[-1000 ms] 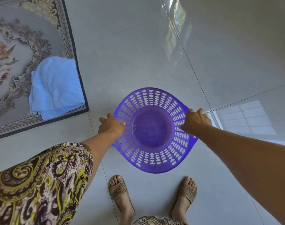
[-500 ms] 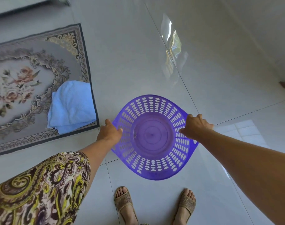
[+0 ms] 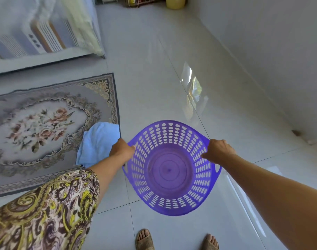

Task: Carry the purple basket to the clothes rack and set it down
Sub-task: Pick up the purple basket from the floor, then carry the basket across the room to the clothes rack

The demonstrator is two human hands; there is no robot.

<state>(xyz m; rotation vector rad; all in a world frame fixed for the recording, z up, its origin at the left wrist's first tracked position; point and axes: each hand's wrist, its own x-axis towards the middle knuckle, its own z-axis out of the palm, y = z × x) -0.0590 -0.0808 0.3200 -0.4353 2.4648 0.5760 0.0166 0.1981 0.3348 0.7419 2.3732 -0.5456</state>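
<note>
The left hand (image 3: pixel 122 150) and right hand (image 3: pixel 219 150) each hold one side of the empty purple basket (image 3: pixel 169 204) above the floor (image 3: pixel 154 78)

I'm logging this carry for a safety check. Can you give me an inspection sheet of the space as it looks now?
Surface: glossy tiled floor, bare ahead.
Job's things: purple basket, empty, held above the floor; clothes rack not clearly seen.
Clutter: blue towel on the rug corner, left of the basket.
Grippers: left hand and right hand each grip the rim, on opposite sides.
Cables: nothing seen.
Surroundings: white wall on the right, yellow container at far end, sandalled feet below.
</note>
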